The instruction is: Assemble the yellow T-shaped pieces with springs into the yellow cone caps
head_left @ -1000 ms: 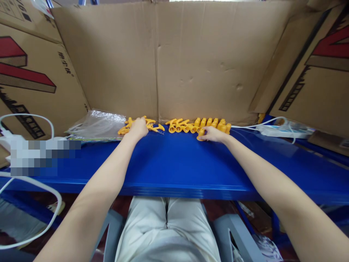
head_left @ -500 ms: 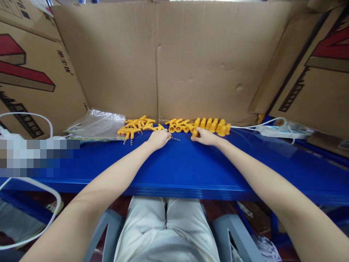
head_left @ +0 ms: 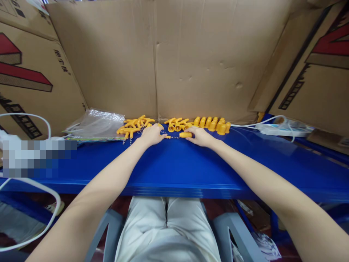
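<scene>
My left hand (head_left: 154, 135) is closed round a yellow-handled corkscrew (head_left: 168, 137), most of its handle hidden in the fingers. Its metal spiral points right. My right hand (head_left: 198, 135) grips a yellow cap (head_left: 185, 135) lying sideways, its left end close to the spiral's tip; whether they touch I cannot tell. Left of my left hand lies a pile of yellow corkscrews (head_left: 128, 130) with bare spirals. Behind, between the hands, several capped corkscrews (head_left: 177, 125) lie with round cap ends facing me. Beyond my right hand, yellow caps (head_left: 212, 124) stand upright in rows.
The blue tabletop (head_left: 174, 167) runs up to a cardboard panel (head_left: 174, 65) at the back. Clear plastic bags (head_left: 99, 123) lie at left. A white power strip (head_left: 285, 130) with cables lies at right. Printed cardboard boxes (head_left: 27, 72) flank the table.
My right hand has turned the cap from upright to sideways and brought it left towards the spiral. My left hand has shifted slightly left, with the corkscrew's spiral pointing right.
</scene>
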The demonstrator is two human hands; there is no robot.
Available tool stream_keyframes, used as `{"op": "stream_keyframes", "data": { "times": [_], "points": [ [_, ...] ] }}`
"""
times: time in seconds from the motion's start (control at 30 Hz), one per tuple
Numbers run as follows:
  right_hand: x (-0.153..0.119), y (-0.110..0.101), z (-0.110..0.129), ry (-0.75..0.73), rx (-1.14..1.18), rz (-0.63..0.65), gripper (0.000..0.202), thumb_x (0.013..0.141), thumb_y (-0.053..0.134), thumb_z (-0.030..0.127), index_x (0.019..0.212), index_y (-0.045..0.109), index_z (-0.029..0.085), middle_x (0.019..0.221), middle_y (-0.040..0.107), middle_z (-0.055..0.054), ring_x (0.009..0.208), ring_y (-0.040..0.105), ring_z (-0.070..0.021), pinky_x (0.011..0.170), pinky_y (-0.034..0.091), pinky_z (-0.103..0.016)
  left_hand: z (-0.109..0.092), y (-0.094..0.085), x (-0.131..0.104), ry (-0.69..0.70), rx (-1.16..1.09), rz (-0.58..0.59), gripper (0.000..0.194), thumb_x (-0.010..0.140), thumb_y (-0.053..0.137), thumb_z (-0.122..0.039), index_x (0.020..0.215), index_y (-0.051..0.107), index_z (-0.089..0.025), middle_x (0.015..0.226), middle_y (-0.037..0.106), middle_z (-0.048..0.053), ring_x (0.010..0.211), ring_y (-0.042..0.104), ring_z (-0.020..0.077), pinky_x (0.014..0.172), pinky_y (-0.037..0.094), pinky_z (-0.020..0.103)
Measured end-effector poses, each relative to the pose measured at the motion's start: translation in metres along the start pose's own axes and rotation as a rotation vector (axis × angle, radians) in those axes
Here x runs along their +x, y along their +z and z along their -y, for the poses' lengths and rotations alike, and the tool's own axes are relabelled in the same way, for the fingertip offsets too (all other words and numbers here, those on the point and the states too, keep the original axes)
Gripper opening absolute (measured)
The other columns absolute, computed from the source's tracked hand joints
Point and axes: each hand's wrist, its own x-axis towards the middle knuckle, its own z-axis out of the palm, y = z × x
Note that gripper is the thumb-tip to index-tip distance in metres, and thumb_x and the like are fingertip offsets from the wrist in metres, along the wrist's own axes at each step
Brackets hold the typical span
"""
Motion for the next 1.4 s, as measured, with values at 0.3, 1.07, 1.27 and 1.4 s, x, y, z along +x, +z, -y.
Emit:
{"op": "stream_keyframes", "data": {
  "times": [0.3,1.07,1.27,1.4],
  "points": [
    [0.0,0.003,-0.012,-0.037,0.026,0.026,0.034,0.084,0.063,0.019,0.118,0.068,0.023,0.12,0.065,-0.011,0.109,0.062,-0.0279,0.098,0.047,-0.045,0.012,0.003,0.004,-0.083,-0.01,0.172,0.051,0.092,0.045,-0.049,0.133,0.058,-0.023,0.136,0.059,0.012,0.125,0.054,0.0308,0.102,0.042,0.042],
    [0.004,0.008,-0.01,-0.013,0.291,-0.127,0.03,0.083,0.065,0.024,0.112,0.07,0.021,0.112,0.069,-0.01,0.099,0.065,-0.0228,0.092,0.05,-0.042,-0.001,0.005,0.004,-0.201,-0.896,0.374,0.054,0.078,0.07,-0.031,0.129,0.058,-0.018,0.076,0.068,0.002,0.041,0.035,0.0042,0.041,0.023,0.022],
    [0.004,0.007,-0.006,-0.025,0.339,-0.116,0.028,0.083,0.064,0.023,0.111,0.069,0.019,0.114,0.069,-0.01,0.103,0.065,-0.0228,0.092,0.05,-0.04,0.0,0.005,0.003,-0.179,-0.871,0.403,0.038,0.08,0.065,-0.036,0.114,0.061,-0.019,0.074,0.067,0.001,0.041,0.033,0.004,0.04,0.021,0.02],
    [0.003,0.007,-0.004,-0.027,0.319,-0.094,0.028,0.083,0.065,0.024,0.111,0.07,0.02,0.114,0.07,-0.01,0.103,0.066,-0.0234,0.092,0.05,-0.041,-0.002,0.013,0.004,-0.111,-0.684,0.271,0.033,0.074,0.067,-0.03,0.104,0.059,-0.019,0.072,0.066,0.0,0.051,0.05,0.0099,0.047,0.033,0.022]
  ]
}}
